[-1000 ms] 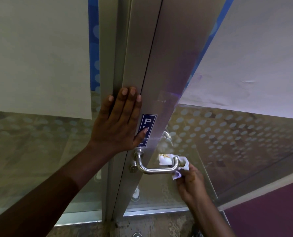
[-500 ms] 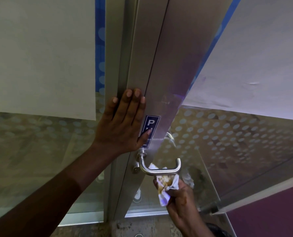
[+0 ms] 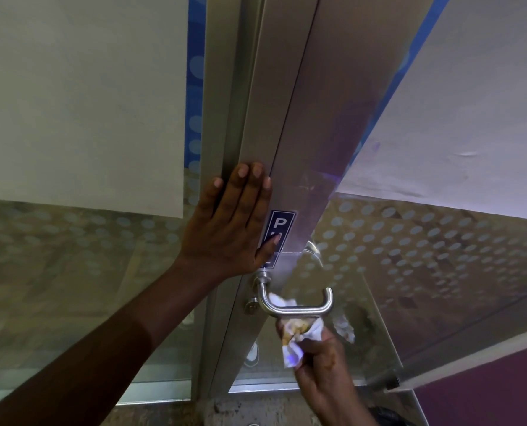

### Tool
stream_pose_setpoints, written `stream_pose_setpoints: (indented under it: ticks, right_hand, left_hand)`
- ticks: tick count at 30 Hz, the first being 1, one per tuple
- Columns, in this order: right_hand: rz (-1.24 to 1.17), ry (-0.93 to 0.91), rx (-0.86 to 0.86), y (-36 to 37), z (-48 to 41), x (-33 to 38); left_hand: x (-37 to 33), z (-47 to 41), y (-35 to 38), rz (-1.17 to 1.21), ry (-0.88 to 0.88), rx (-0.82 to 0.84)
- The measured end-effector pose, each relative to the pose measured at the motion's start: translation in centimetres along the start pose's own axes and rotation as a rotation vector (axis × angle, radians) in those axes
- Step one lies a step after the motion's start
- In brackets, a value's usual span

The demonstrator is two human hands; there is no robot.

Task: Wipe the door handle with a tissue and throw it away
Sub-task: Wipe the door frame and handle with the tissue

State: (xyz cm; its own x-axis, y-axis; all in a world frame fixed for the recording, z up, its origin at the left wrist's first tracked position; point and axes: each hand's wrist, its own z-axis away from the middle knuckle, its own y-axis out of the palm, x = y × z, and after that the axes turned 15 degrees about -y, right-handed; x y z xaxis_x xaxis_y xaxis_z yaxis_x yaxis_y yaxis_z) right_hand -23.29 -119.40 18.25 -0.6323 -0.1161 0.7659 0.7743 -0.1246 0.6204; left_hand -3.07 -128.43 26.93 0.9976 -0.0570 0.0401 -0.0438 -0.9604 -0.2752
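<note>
Open gap inside the door handle (image 3: 299,309) loop, partly filled by tissue (image 3: 299,333); left hand (image 3: 228,229) just above.

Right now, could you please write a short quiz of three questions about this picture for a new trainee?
1. True or false: the crumpled white tissue with brown stains is pressed under the bar of the curved silver metal door handle.
2. Which hand lies flat on the grey metal door frame? A) left hand B) right hand
3. Fill in: the top letter visible on the blue sticker is ___.

Key: 1 true; 2 A; 3 P.
</note>
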Motion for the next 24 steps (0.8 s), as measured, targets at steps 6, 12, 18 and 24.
stream_pose_setpoints:
  ticks: [6, 12, 18, 24]
  right_hand:
    - [0.023, 0.154, -0.051, 3.1, 0.8, -2.1]
    - [-0.061, 0.057, -0.124, 2.3, -1.7, -0.6]
    - [0.732, -0.221, -0.027, -0.9, -0.5, 3.5]
    - [1.340, -0.593, -0.248, 1.7, -1.8, 1.9]
  left_hand:
    - [0.2, 0.0, 0.1, -0.002, 0.000, -0.012]
    - [0.1, -0.1, -0.1, 0.013, -0.009, -0.003]
    - [0.1, -0.1, -0.3, 0.023, 0.000, 0.029]
    - [0.1, -0.1, -0.3, 0.024, -0.007, 0.013]
